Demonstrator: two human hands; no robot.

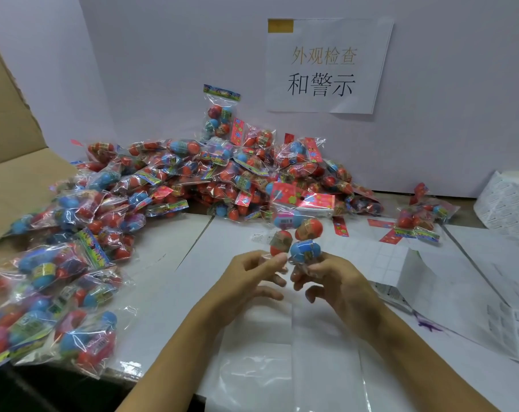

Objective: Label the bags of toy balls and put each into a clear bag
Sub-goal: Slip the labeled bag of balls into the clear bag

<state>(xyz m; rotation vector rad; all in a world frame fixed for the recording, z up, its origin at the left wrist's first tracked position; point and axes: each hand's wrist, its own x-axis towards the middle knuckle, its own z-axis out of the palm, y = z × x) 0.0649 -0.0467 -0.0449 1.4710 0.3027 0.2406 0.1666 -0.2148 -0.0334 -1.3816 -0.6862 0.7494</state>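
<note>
**Bag of balls held upright between both hands**

The bag of toy balls (294, 233) is hanging in the air above the worktop (169, 257), its long axis running from 12 to 6 o'clock, header card uppermost. The left hand (252, 275) is pinching its lower edge from 9 o'clock; the right hand (329, 278) is pinching from 3 o'clock, equally near. A clear bag (282, 367) is lying flat at 6 o'clock, so the coming move probably goes downward. The big pile of bags (193, 179) is sitting at 10 o'clock, the label roll (508, 200) at 3.

Upright, seemingly unlabelled ball bag (297, 230)
</note>
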